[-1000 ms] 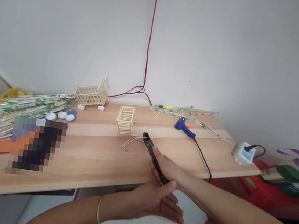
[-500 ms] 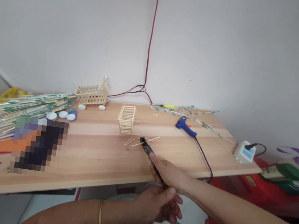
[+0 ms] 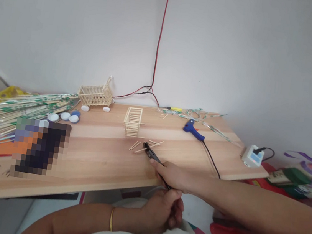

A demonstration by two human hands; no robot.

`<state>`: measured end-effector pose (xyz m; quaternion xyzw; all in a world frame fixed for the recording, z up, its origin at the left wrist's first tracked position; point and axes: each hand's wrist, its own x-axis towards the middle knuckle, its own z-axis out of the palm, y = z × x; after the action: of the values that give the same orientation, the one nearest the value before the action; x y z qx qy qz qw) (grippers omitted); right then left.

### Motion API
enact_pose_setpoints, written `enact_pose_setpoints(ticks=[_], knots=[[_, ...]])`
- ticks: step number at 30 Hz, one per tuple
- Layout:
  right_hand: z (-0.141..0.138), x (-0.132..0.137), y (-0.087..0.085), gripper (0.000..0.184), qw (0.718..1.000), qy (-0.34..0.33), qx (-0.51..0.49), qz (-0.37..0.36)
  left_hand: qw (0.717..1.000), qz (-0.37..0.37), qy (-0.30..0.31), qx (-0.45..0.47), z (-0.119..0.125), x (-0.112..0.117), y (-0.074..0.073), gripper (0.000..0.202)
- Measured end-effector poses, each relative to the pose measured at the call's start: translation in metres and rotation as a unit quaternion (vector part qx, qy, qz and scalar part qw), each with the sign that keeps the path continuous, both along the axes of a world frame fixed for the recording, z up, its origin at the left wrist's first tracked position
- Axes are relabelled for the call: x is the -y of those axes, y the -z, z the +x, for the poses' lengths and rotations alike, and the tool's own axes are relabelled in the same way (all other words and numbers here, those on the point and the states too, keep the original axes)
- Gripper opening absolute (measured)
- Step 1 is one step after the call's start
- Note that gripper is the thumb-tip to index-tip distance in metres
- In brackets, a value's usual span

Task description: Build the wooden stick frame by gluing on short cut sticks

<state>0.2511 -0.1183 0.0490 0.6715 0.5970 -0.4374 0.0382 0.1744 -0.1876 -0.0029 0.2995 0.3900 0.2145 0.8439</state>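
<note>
- The person's right hand [image 3: 171,174] is clamped around dark pliers [image 3: 152,155], whose nose is at a thin stick [image 3: 140,150] over the wooden table [image 3: 94,162]
- The left hand [image 3: 160,211] curls by their lower end; whether it grips them cannot be told
- A stick frame [image 3: 133,122] stands just beyond, a blue glue gun [image 3: 195,131] to its right

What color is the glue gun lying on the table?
The glue gun is blue; it shows best in the head view, the only one here.
</note>
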Motion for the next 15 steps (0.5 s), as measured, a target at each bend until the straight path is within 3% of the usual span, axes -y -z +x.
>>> enact_pose_setpoints(ticks=[9, 15], knots=[[-0.005, -0.001, -0.005, 0.055, 0.999, 0.011, 0.032, 0.013, 0.996, -0.033, -0.051, 0.058, 0.004, 0.002, 0.006, 0.028], [-0.009, -0.002, -0.011, 0.056, 0.999, 0.008, 0.049, 0.008, 0.998, -0.041, 0.015, 0.037, -0.005, -0.007, -0.001, 0.027]])
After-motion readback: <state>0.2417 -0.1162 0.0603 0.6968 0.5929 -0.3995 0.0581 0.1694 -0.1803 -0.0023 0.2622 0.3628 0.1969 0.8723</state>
